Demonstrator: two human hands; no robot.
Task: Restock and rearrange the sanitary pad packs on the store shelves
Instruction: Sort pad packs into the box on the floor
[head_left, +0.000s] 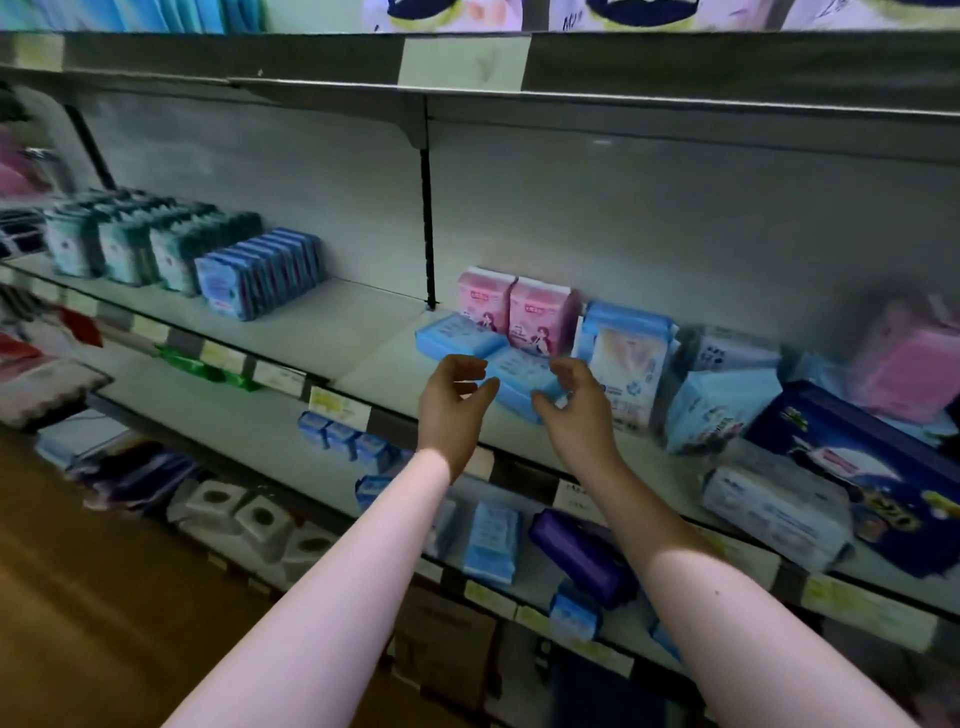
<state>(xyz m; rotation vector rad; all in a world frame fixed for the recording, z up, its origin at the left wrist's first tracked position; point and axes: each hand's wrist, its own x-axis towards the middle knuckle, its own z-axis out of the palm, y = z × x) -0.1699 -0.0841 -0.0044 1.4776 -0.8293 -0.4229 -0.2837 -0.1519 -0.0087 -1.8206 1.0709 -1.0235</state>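
A flat blue pack (519, 376) lies on the middle shelf (363, 338). The right hand (574, 402) pinches its 4 o'clock corner with curled fingers (545, 402). The left hand (452, 400) curls narrowly at its 9 o'clock edge; I cannot tell whether it grips. Pink packs (537, 317) stand at its 12 o'clock.

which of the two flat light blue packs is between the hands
The nearer flat blue pack, lying between the left hand and right hand. The other flat blue pack lies farther back and left, beside the pink packs, untouched.
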